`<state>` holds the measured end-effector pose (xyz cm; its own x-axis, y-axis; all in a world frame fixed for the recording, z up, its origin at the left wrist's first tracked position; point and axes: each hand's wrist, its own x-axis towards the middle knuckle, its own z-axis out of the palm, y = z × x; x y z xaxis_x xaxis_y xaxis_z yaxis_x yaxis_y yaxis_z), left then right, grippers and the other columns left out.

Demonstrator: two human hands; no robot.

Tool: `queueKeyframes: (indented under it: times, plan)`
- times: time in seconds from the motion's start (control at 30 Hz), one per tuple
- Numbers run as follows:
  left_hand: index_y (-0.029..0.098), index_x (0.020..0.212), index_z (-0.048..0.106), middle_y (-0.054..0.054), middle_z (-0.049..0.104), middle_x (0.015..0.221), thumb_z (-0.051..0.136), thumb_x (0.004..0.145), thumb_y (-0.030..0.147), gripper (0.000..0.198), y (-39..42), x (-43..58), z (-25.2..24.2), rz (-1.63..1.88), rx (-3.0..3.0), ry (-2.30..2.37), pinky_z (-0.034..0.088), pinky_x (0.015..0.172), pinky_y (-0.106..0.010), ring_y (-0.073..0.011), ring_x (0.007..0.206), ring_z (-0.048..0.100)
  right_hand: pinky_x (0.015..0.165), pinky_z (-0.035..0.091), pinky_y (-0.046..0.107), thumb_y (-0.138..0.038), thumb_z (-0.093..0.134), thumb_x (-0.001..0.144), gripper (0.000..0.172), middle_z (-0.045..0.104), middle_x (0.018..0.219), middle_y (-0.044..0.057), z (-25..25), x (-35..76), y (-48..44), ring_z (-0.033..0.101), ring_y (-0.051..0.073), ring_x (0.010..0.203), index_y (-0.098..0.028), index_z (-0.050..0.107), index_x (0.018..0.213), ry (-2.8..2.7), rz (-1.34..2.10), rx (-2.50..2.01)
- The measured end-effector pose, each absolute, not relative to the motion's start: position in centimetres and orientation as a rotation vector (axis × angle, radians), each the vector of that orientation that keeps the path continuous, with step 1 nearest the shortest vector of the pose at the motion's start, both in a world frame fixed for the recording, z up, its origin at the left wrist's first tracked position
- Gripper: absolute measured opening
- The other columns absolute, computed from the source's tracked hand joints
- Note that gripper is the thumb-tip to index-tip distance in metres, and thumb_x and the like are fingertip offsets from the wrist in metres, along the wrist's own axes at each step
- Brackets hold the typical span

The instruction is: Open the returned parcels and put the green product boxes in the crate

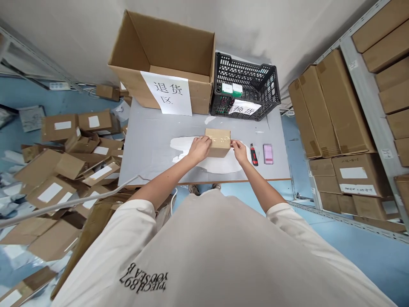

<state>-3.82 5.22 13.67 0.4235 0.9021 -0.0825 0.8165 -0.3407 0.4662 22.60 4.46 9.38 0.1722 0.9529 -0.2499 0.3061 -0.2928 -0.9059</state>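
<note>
A small cardboard box with shiny clear tape across its top stands near the front of the grey table. My left hand grips its left side, fingers bent over the upper edge. At the opposite side, my right hand is closed in a pinch by the box's right edge; what lies between the fingertips is too small to make out. A red and black utility knife lies just right of that hand. Beside the knife is a pink-purple flat item.
Behind the small box stand a large open carton with a paper sign and a black plastic crate holding small white-green boxes. Discarded cartons pile up on the left floor. Shelves of boxes rise at right. A white cable crosses the left.
</note>
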Motion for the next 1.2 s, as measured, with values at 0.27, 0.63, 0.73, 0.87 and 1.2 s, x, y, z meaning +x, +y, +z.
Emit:
queueKeyframes:
  times: [0.27, 0.63, 0.73, 0.87, 1.2]
  plan:
    - [0.023, 0.143, 0.069, -0.017, 0.071, 0.145, 0.056, 0.113, 0.036, 0.035, 4.7, -5.3, 14.8, 0.395, 2.116, 1.515, 0.054, 0.119, -0.052, -0.0386, 0.137, 0.067, 0.117, 0.059, 0.052, -0.089, 0.062, 0.095, 0.07, 0.083, 0.132, 0.011, 8.7, 17.1, 6.5, 0.077, 0.03, 0.116, -0.026, 0.084, 0.115, -1.316, 1.301, -1.515]
    - [0.026, 0.163, 0.054, -0.022, 0.072, 0.146, 0.06, 0.105, 0.035, 0.059, 3.1, -14.1, 11.7, 0.274, 1.76, 1.841, 0.06, 0.109, -0.059, -0.0459, 0.132, 0.073, 0.129, 0.051, 0.056, -0.045, 0.079, 0.084, 0.035, 0.073, 0.145, 0.011, 5.2, 15.0, 5.0, 0.064, 0.031, 0.141, -0.028, 0.077, 0.115, -1.397, 1.314, -1.774]
    - [0.028, 0.162, 0.058, -0.02, 0.075, 0.146, 0.067, 0.098, 0.033, 0.065, 2.9, -15.6, 10.5, 0.282, 1.699, 1.854, 0.059, 0.112, -0.059, -0.046, 0.136, 0.072, 0.116, 0.06, 0.052, -0.045, 0.077, 0.084, 0.041, 0.076, 0.144, 0.009, 4.8, 14.1, 4.7, 0.073, 0.027, 0.12, -0.027, 0.074, 0.121, -1.313, 1.469, -1.71]
    - [0.028, 0.158, 0.062, -0.016, 0.079, 0.144, 0.069, 0.094, 0.03, 0.064, 2.7, -15.0, 9.0, 0.251, 1.643, 1.783, 0.062, 0.111, -0.055, -0.0435, 0.135, 0.075, 0.116, 0.06, 0.049, -0.042, 0.078, 0.08, 0.041, 0.078, 0.146, 0.009, 5.3, 14.6, 4.5, 0.074, 0.027, 0.12, -0.027, 0.076, 0.119, -1.327, 1.386, -1.764]
    - [0.024, 0.151, 0.066, -0.017, 0.074, 0.15, 0.065, 0.094, 0.028, 0.057, 2.7, -7.7, 7.6, 0.212, 1.817, 1.483, 0.059, 0.121, -0.053, -0.0397, 0.142, 0.069, 0.122, 0.058, 0.055, -0.043, 0.08, 0.079, 0.038, 0.08, 0.144, 0.009, 7.2, 22.8, 1.9, 0.076, 0.03, 0.124, -0.027, 0.078, 0.114, -1.269, 1.262, -1.893]
